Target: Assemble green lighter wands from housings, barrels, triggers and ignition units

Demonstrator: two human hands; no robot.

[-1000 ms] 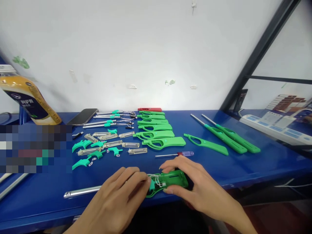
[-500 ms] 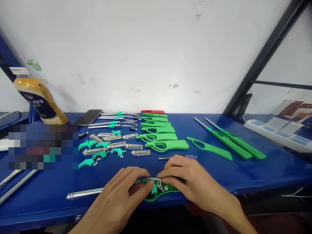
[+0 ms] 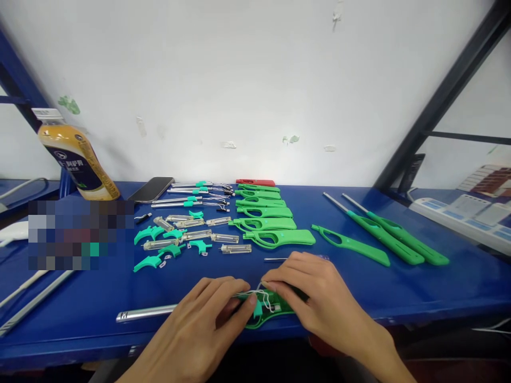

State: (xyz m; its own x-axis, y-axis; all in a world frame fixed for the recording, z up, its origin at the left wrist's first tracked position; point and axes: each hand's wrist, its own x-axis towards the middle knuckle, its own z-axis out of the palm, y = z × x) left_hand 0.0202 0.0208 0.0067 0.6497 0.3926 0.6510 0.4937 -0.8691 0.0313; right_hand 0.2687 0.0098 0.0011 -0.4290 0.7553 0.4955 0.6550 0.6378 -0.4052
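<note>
An opened green lighter shell [image 3: 259, 321] lies near the table's front edge, with a metal tube [image 3: 146, 314] reaching out to its left. White wires [image 3: 268, 299] loop over a teal trigger [image 3: 257, 308] inside it. My left hand [image 3: 199, 319] closes around the shell's left part, its thumb by the trigger. My right hand [image 3: 315, 298] has thumb and index finger pinched on a white wire above the shell. Behind it a screwdriver [image 3: 275, 259] is partly hidden.
Green shells [image 3: 283, 238] are stacked in a column, with clear tanks [image 3: 236, 248] and teal triggers [image 3: 147, 261] to their left. Lighters with metal tubes [image 3: 383, 239] lie right. A bottle [image 3: 77, 159] and phone [image 3: 154, 190] stand and lie back left.
The view has shifted, so the scene sits slightly farther right. My right thumb and index finger have come together on a wire and lifted it a little. My left hand still grips the shell.
</note>
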